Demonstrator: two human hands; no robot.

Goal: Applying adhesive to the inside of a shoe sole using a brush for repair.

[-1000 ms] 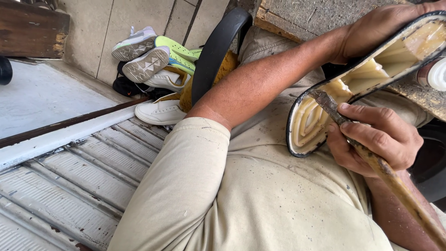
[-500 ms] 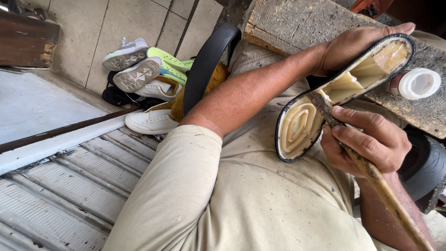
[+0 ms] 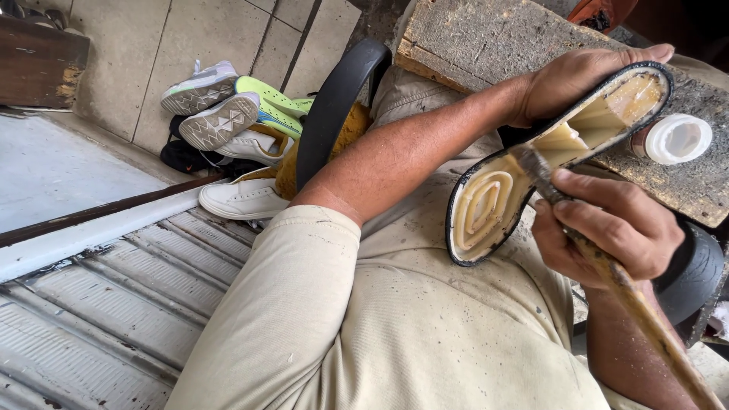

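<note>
Brush on sole, both hands busy

Sole and brush meet over the person's lap. The left hand (image 3: pixel 585 80) grips a shoe sole (image 3: pixel 547 159) from behind, fingers wrapped around its far edge near the toe end, so the moulded cream inner face with its black rim turns up toward the camera. The sole's long axis runs on a diagonal, one end low and toward the person's chest, the other high and to the right, above a rough wooden counter (image 3: pixel 486 38). The right hand (image 3: pixel 607 228) is closed around a long, glue-caked brush (image 3: pixel 607 266), fingers clamped tight on the handle; the handle trails down to the lower right, and the bristle end points up-left, touching the middle of the sole's inner face. So the brush lies across the sole's length rather than along it, and the right hand sits just below the sole.

A white-capped jar (image 3: pixel 672 138) stands on the counter just beside the sole's upper end (contents not visible). A heap of sneakers (image 3: pixel 228 129) lies on the floor, well apart.
</note>
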